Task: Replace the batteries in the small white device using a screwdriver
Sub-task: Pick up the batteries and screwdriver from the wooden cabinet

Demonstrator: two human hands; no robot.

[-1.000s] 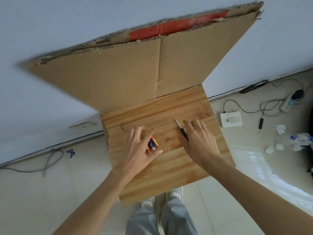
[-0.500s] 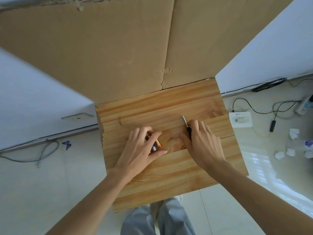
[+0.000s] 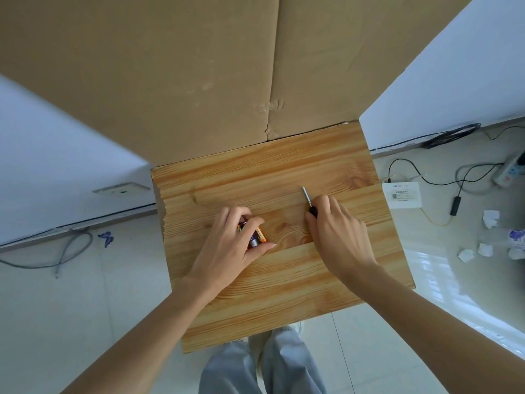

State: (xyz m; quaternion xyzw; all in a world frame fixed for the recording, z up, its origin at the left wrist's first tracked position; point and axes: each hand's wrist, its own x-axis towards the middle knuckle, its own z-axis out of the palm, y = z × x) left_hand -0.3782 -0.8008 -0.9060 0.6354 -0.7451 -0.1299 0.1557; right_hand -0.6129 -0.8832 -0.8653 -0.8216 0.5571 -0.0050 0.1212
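Your left grip (image 3: 231, 248), mid-frame, curls its fingers and thumb round the batteries (image 3: 258, 237) over the tabletop (image 3: 284, 302). Your right grip (image 3: 338, 234), to the right of it, clenches the screwdriver (image 3: 307, 198), whose metal shaft points toward the upper left. A cardboard sheet (image 3: 199, 81) stands behind the tabletop. A white box (image 3: 402, 194) lies on the floor (image 3: 85, 308) at right.

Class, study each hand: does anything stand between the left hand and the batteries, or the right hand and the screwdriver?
Nothing visible does. The left hand holds the batteries and the right hand grips the screwdriver by its handle, over the wooden board.
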